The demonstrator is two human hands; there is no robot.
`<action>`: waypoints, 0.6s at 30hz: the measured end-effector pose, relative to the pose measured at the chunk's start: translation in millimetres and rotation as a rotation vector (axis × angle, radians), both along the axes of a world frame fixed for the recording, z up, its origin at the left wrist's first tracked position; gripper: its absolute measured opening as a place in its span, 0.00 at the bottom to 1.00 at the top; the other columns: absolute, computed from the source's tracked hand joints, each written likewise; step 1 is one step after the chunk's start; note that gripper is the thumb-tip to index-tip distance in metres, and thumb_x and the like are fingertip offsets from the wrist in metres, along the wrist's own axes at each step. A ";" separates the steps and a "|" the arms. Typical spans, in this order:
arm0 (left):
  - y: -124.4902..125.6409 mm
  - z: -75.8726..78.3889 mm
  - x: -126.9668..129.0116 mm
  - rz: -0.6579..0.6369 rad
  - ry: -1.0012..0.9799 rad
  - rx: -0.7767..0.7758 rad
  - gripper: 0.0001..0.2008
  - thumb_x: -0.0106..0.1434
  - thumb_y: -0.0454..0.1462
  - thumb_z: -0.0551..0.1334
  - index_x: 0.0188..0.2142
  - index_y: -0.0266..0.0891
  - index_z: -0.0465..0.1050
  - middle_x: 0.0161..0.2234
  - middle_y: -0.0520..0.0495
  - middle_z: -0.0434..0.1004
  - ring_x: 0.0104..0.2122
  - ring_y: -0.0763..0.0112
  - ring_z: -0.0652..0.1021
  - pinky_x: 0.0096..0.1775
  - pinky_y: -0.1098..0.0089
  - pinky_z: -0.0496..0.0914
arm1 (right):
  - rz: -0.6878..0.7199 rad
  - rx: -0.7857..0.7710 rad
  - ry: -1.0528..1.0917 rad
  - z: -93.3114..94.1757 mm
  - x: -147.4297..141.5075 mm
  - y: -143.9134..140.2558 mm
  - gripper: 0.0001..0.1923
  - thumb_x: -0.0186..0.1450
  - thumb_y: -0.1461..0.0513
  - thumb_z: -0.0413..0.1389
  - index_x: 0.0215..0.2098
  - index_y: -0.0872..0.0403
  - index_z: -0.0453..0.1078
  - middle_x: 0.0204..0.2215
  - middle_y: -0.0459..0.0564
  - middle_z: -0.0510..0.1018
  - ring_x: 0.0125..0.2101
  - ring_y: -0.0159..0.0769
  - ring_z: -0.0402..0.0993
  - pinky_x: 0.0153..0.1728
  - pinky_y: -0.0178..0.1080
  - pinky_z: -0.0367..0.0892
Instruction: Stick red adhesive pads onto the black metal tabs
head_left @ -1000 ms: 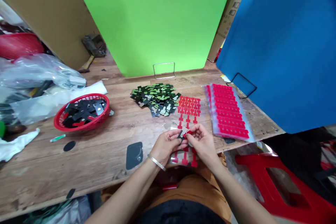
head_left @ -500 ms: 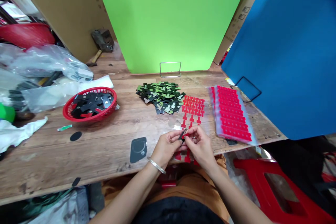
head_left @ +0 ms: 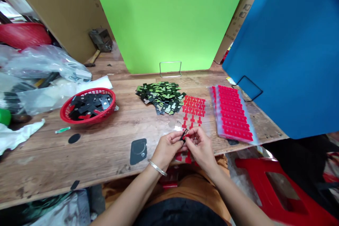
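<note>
My left hand (head_left: 167, 147) is closed on a small flat black piece (head_left: 183, 136), held near the table's front edge. The fingers of my right hand (head_left: 200, 147) pinch a small red sticker (head_left: 186, 136) against that piece; fingertips hide most of both. Under and beyond the hands lies a clear sheet with rows of red T-shaped stickers (head_left: 194, 105). Just past it, to the left, is a loose heap of black pieces (head_left: 161, 97), many with green or pale T-shaped marks. Right of the hands, a stack of sticker sheets (head_left: 234, 113) carries dense red rows.
A red basket (head_left: 106, 117) of black pieces stands on the left of the wooden table (head_left: 103, 148). A dark square plate (head_left: 138, 151) lies left of my hands. Green (head_left: 169, 21) and blue (head_left: 286, 53) boards stand behind. A red stool (head_left: 256, 176) is at lower right.
The view has shifted slightly. Both hands stay together at the same spot, with the right fingertips moved only a little on the red sticker.
</note>
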State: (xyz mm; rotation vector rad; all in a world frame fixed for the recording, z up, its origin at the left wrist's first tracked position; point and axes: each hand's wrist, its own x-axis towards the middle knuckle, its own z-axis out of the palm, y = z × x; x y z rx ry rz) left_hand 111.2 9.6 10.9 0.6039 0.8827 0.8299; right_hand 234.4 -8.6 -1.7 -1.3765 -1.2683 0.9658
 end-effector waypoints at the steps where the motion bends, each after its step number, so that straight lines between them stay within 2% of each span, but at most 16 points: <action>1: 0.0 0.1 0.1 0.001 0.004 0.000 0.19 0.45 0.30 0.67 0.40 0.33 0.73 0.35 0.42 0.78 0.32 0.68 0.78 0.36 0.72 0.72 | 0.001 -0.001 -0.001 0.3 -0.1 -0.2 0.05 0.57 0.62 0.53 0.32 0.53 0.61 0.23 0.42 0.67 0.20 0.27 0.61 0.20 0.29 0.61; 8: -0.8 1.0 1.0 0.085 0.040 0.019 0.18 0.45 0.35 0.69 0.38 0.32 0.74 0.32 0.43 0.79 0.30 0.68 0.78 0.35 0.70 0.73 | -0.020 0.015 -0.063 1.7 -2.5 -0.7 0.04 0.58 0.62 0.53 0.32 0.52 0.62 0.24 0.42 0.69 0.20 0.27 0.64 0.20 0.30 0.62; 13: -0.6 -3.4 1.0 0.157 0.105 0.069 0.18 0.45 0.36 0.68 0.37 0.33 0.74 0.29 0.46 0.79 0.26 0.71 0.77 0.32 0.73 0.72 | 0.044 0.048 -0.065 4.9 -5.9 -6.4 0.05 0.62 0.61 0.50 0.36 0.52 0.63 0.27 0.45 0.72 0.22 0.30 0.70 0.24 0.32 0.65; 16: -0.9 -5.2 0.0 0.193 0.120 0.087 0.18 0.46 0.36 0.68 0.37 0.33 0.74 0.30 0.46 0.79 0.25 0.73 0.77 0.31 0.73 0.72 | -0.001 0.151 -0.185 9.3 -5.9 -7.7 0.05 0.63 0.62 0.49 0.36 0.52 0.65 0.34 0.50 0.71 0.32 0.34 0.71 0.32 0.35 0.67; 18: -1.6 -4.9 -0.7 0.182 0.121 0.096 0.18 0.47 0.37 0.68 0.38 0.32 0.73 0.30 0.45 0.79 0.25 0.72 0.77 0.32 0.72 0.73 | -0.073 0.215 -0.293 12.2 -4.6 -5.7 0.05 0.62 0.62 0.49 0.34 0.53 0.66 0.40 0.53 0.68 0.40 0.37 0.69 0.38 0.37 0.66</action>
